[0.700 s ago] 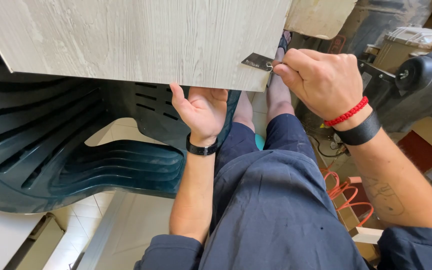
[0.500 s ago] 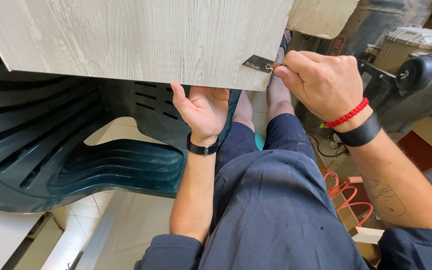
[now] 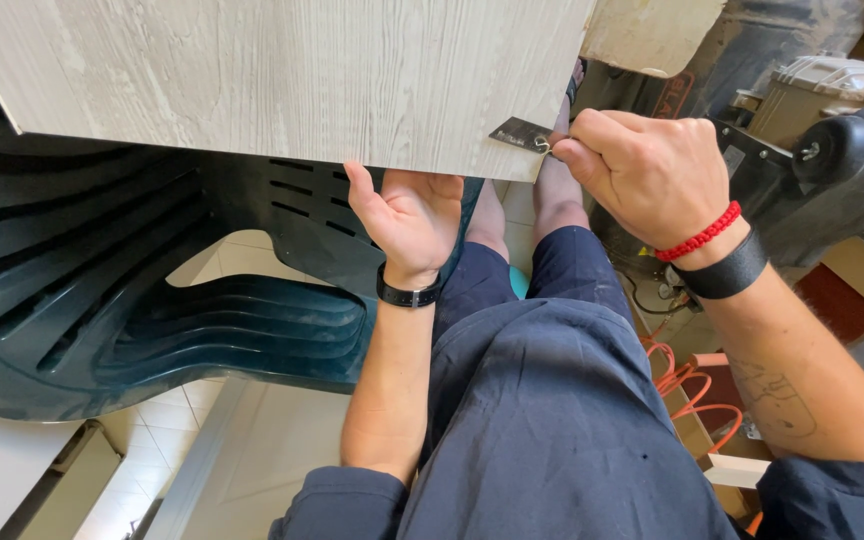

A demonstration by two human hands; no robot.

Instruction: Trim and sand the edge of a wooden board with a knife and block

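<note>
Now, line by line:

Board: a pale grey-white panel (image 3: 282, 80) with fine wood grain running along it is being held flat across the top of the view, above the lap; its near edge is running slantwise down toward the right, where it is ending in a square corner.

Bracket: a small flat metal plate (image 3: 519, 132), dull grey, is being kept against the underside of the board at that right-hand corner, with one end sticking out past the edge.

Screw: a tiny bright metal piece (image 3: 542, 146) is being pinched at the plate; its exact shape cannot be told.

Left hand: the left hand (image 3: 407, 215) is being held open, palm up, fingers pressed flat against the underside of the board near its edge; nothing is being gripped. A black band is being worn at the wrist.

Right hand: the right hand (image 3: 652, 175) is being curled nearly closed, thumb and forefinger pinched together on the small metal piece at the plate. A red cord and a black strap are being worn at the wrist.

Chairs: dark green plastic chairs (image 3: 122, 300), stacked, are being seen under the board at the left.

Saw: a black and grey power saw (image 3: 842, 160) is being seen at the right, just beyond the right hand.

Cable: an orange cable (image 3: 687, 385) is lying on the floor beside the right leg.
</note>
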